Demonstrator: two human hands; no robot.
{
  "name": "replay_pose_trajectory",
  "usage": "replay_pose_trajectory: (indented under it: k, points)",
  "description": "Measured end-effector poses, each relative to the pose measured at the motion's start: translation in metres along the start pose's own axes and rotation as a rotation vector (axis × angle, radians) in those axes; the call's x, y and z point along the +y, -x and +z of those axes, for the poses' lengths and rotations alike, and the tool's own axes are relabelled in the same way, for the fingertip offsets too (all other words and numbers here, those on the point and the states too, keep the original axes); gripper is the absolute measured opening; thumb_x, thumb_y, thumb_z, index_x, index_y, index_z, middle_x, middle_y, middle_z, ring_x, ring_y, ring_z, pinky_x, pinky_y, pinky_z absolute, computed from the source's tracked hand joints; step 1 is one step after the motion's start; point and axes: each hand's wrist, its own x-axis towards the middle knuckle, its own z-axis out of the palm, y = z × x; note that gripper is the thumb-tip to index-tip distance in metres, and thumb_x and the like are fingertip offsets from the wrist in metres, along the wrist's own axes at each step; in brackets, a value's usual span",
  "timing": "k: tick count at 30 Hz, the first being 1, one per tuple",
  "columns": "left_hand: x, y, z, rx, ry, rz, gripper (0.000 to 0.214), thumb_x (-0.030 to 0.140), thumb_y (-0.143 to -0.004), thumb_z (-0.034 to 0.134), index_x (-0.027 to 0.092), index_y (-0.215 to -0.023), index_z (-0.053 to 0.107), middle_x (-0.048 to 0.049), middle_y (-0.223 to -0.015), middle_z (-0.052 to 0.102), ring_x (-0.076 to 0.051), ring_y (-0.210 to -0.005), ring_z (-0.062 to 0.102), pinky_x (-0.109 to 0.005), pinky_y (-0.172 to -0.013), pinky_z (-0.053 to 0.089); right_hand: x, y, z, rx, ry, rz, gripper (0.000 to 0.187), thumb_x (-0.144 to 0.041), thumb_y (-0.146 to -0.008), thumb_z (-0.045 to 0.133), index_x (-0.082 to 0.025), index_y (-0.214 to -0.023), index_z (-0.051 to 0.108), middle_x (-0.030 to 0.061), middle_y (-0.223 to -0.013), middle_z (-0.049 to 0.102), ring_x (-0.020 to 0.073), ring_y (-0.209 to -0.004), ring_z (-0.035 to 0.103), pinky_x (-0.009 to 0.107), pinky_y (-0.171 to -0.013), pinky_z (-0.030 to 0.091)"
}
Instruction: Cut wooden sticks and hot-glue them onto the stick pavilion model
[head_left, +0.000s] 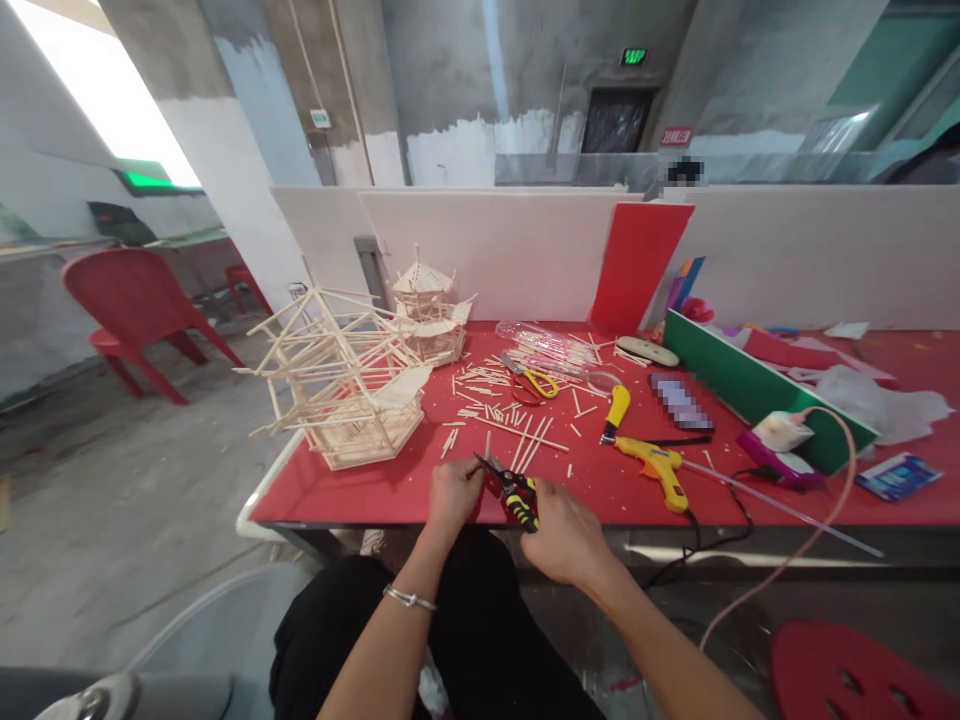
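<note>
"Where are the cutters?"
"Frame's lower centre; the right hand grips them, partly hiding 1 handle; the left hand pinches near their blades, its contents too hidden to tell."

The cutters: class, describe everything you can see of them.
The cutters have dark, metal-looking jaws and two black-and-yellow handles, apparently plastic. The right hand grips them by the near edge of the table, jaws pointing away and leftward, tips close to the left hand. Whether the tips touch anything is too small to tell.
</note>
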Motion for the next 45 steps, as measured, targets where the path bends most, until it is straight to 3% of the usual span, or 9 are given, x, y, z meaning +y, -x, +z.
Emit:
replay_pose_trajectory:
  k: [11,19,26,32,40,45]
  points:
    - [-0.005,0.002,0.003,0.03,-0.104,0.041,0.026,0.027,-0.082,0.054,0.017,-0.074,0.077,-0.0024,-0.053,0.061,-0.012,-0.052,0.049,-0.024,-0.054,0.027,-0.011,-0.001,-0.012,-0.082,-0.002,0.042,0.044,-0.032,-0.067,0.061,-0.019,-0.108,0.054,0.013,-0.109,0.068,0.0315,-0.101,0.065,0.034,-0.073,0.045]
    - [-0.004,0.004,0.002,0.023,-0.118,0.051,0.025,0.024,-0.083,0.053,0.018,-0.073,0.075,-0.0044,-0.06,0.066,-0.014,-0.058,0.056,-0.025,-0.056,0.028,-0.018,0.001,-0.012,-0.039,0.061,0.056,0.049,-0.028,-0.068,0.059,-0.015,-0.116,0.052,0.0171,-0.111,0.066,0.0335,-0.105,0.063,0.036,-0.078,0.044]
    - [-0.004,0.006,0.002,0.023,-0.131,0.055,0.024,0.023,-0.084,0.054,0.02,-0.076,0.076,-0.0064,-0.066,0.07,-0.016,-0.061,0.059,-0.026,-0.057,0.028,-0.014,-0.002,-0.011,-0.085,0.04,0.04,0.041,-0.027,-0.066,0.06,-0.02,-0.106,0.055,0.0101,-0.105,0.07,0.0274,-0.095,0.067,0.029,-0.067,0.043]
    - [-0.001,0.008,0.0,0.013,-0.128,0.063,0.023,0.027,-0.085,0.055,0.021,-0.078,0.076,-0.0059,-0.066,0.07,-0.016,-0.062,0.059,-0.026,-0.057,0.029,-0.018,-0.001,-0.007,0.002,0.111,0.046,0.054,-0.023,-0.066,0.057,-0.013,-0.119,0.051,0.0205,-0.116,0.063,0.0351,-0.11,0.06,0.038,-0.082,0.043]
    - [0.0,0.008,-0.001,0.003,-0.132,0.055,0.025,0.029,-0.086,0.054,0.022,-0.08,0.077,-0.006,-0.067,0.071,-0.016,-0.062,0.059,-0.026,-0.057,0.029,-0.018,-0.008,-0.005,-0.082,0.068,0.016,0.043,-0.024,-0.066,0.058,-0.018,-0.108,0.053,0.0118,-0.102,0.07,0.0276,-0.094,0.067,0.028,-0.066,0.042]
    - [0.0,0.007,0.001,-0.01,-0.128,0.051,0.023,0.028,-0.086,0.055,0.021,-0.079,0.076,-0.007,-0.069,0.071,-0.018,-0.066,0.06,-0.028,-0.059,0.029,-0.012,-0.007,-0.003,-0.053,0.108,0.033,0.042,-0.019,-0.067,0.058,-0.017,-0.108,0.052,0.0136,-0.1,0.07,0.0294,-0.092,0.067,0.03,-0.067,0.039]
